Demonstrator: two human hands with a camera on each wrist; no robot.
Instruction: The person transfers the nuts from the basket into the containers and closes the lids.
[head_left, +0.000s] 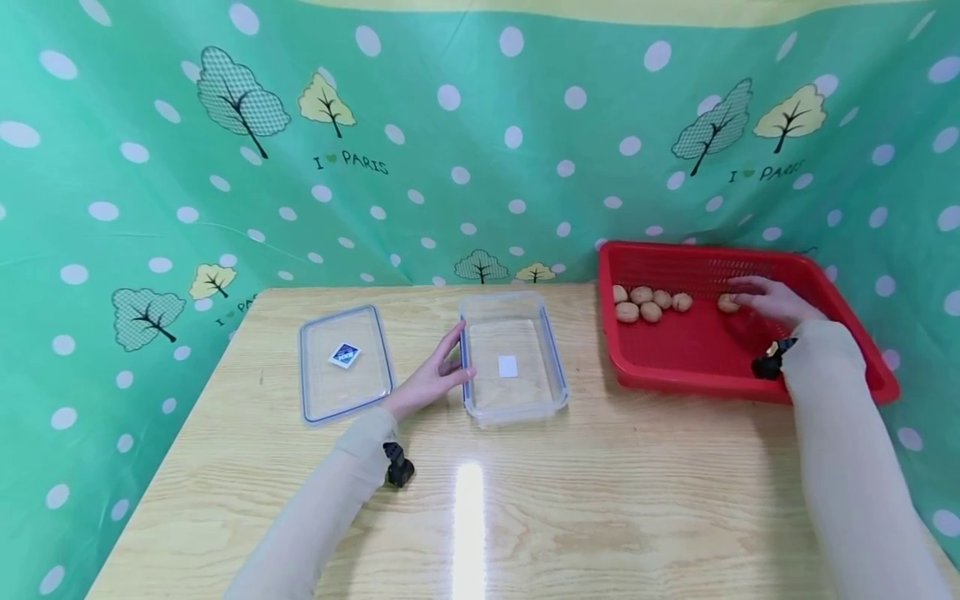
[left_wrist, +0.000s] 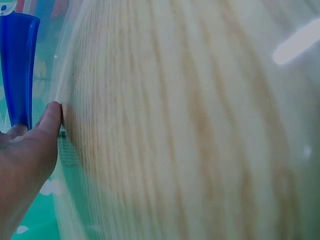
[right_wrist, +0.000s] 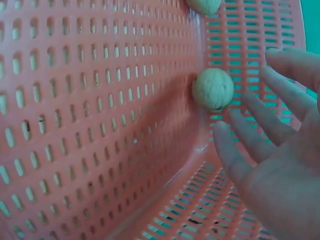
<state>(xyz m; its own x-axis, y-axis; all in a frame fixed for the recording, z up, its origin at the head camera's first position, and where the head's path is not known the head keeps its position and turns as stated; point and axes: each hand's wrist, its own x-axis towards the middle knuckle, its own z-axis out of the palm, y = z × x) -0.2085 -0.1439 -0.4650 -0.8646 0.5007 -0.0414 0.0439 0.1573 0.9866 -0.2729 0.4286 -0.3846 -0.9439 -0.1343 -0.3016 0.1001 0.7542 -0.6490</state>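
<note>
My left hand rests at the left side of a clear plastic food container, its fingers stretched along the rim and the thumb near the front. In the left wrist view, fingertips meet the see-through wall beside a blue strip. Over at the right, my right hand reaches into a red slotted basket. A single walnut lies just ahead of its spread fingers, with a gap showing between them. Several more walnuts sit together in the basket's left part.
Left of the container, a clear lid with a blue seal and a label lies flat on the wooden table. Behind the table hangs a green dotted cloth, which also runs along both sides.
</note>
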